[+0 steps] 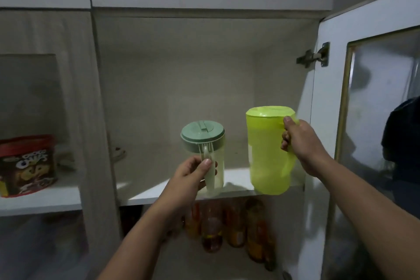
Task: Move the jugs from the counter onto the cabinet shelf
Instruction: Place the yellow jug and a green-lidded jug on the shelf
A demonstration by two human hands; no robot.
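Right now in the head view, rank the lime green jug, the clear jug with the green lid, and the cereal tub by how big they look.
1. Lime green jug, largest.
2. Cereal tub and clear jug with the green lid: too close to rank; the tub sits farther back.

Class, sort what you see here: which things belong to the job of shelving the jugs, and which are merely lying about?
Belong to the job:
clear plastic jug with sage-green lid, in the left hand
lime-green translucent plastic jug, in the right hand
white cabinet shelf

Lying about:
red and brown cereal tub
amber bottles below the shelf
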